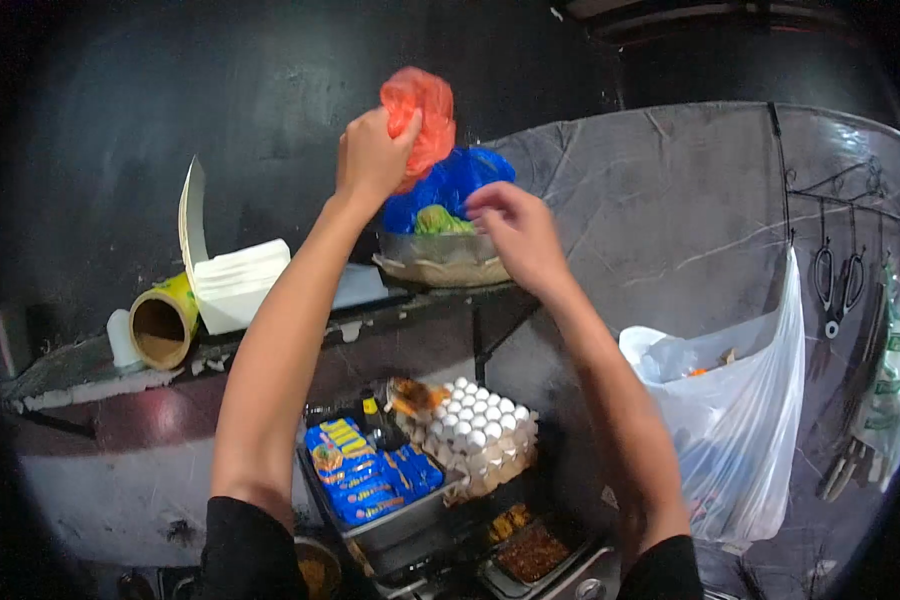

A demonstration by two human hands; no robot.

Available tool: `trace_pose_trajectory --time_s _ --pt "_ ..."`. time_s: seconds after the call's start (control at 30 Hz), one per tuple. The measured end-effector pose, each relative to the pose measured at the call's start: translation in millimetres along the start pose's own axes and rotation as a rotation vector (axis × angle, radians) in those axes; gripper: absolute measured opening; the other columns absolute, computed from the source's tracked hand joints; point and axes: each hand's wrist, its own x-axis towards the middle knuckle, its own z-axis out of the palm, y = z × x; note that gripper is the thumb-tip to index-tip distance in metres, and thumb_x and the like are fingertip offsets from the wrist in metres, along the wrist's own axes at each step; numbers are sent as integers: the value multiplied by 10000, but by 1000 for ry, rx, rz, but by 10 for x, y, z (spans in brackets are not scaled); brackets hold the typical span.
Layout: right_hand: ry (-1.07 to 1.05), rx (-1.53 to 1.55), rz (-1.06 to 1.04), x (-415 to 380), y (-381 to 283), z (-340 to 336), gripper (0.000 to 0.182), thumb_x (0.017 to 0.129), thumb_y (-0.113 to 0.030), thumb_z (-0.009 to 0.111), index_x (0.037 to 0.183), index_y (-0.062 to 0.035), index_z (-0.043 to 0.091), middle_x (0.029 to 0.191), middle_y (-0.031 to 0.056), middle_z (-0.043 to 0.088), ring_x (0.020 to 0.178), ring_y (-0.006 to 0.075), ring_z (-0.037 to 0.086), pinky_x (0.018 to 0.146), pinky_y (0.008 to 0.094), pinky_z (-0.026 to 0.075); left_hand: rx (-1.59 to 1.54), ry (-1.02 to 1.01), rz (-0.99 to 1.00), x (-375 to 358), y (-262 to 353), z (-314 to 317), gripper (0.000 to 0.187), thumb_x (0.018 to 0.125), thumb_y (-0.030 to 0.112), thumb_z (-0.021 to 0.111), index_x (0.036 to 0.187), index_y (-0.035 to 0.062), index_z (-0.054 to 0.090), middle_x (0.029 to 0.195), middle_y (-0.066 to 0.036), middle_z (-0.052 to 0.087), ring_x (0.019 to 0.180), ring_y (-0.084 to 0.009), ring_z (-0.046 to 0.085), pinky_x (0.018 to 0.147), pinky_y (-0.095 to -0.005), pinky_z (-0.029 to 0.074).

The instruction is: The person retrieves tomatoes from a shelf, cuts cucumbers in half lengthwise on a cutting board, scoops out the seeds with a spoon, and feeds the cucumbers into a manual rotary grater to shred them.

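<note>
The left hand (372, 155) is raised above a wall shelf (425, 297), its grip closed on a crumpled red plastic bag (428, 125), which stands up from the fingers and bulges to their right. The right hand (523, 232) is at the right side of a round basket (440, 262) on that shelf; its grip is partly open, fingers curled toward the basket, and whether the fingertips touch anything in it I cannot tell. Inside the basket a blue plastic bag (438, 192) rises at the back, with a leafy green vegetable (440, 221) in front of it. Farther left on the shelf are an open white box (238, 285) with its lid upright, a yellow roll with a hollow cardboard core (164, 325), lying on its side, and a small white cylindrical object (122, 338) beside the roll. Below the shelf, a dark tub (402, 540) holds blue noodle packets (363, 480), and stacked cartons of white eggs (478, 415) are just beside it. Nearer the bottom edge is a metal container of dark red chili-like food (532, 555). On the right, a white plastic bag (735, 430) hangs open against the covered wall, and scissors (837, 285) hang from a rack (845, 195) farther right.
</note>
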Motion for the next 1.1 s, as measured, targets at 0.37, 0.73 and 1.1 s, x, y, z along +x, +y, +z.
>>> trace_pose_trajectory --time_s 0.37,0.73,1.1 --pt "-691 -1077 249 1095 1195 385 502 769 -459 802 1013 -22 759 955 193 745 830 313 712 760 407 554 467 -344 275 -294 -887 972 223 888 241 630 942 38 707 1005 -168 731 850 -318 740 726 -428 596" --pt "-168 -858 108 983 994 55 347 1007 -280 551 977 58 621 932 311 677 907 474 662 795 529 501 414 -742 62 -415 -842 1200 504 902 448 635 1229 67 675 1343 -139 612 1286 -318 558 979 -471 511" --pt "316 -738 21 835 1027 259 185 982 -128 488 1099 6 437 1003 314 676 972 515 637 850 601 469 103 171 228 -159 -600 756 414 900 371 672 1113 17 650 1200 -209 589 1260 -356 486 960 -503 428"
